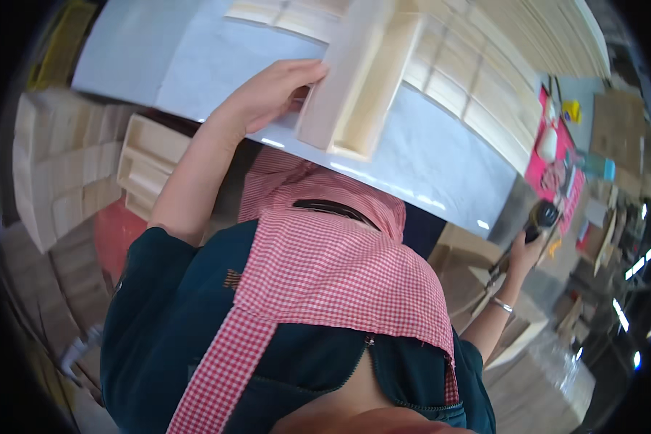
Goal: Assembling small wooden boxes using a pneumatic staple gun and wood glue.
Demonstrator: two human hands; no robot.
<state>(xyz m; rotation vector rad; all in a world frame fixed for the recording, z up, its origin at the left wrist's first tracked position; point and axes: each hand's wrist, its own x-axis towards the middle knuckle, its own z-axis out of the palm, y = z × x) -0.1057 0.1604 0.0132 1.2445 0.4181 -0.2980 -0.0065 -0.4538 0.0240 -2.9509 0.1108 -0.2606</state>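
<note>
A long, open wooden box point(317, 119) of pale wood stands tilted over the near edge of the table, its hollow side facing right. My left hand point(271, 95) grips its left side, fingertips on the outer wall and thumb partly hidden. Away to the right, my right hand point(526, 253) is closed around a black handheld tool point(542, 215) with a round end. That tool's exact kind cannot be made out. It is held beyond the table's right end, apart from the wooden box.
Rows of pale wooden boxes point(477, 87) cover the far part of the white table point(217, 65). More wooden boxes point(58, 159) are stacked at the left. Beyond the right end lie a pink cloth point(534, 166), a white bottle point(547, 145) and cardboard point(618, 130).
</note>
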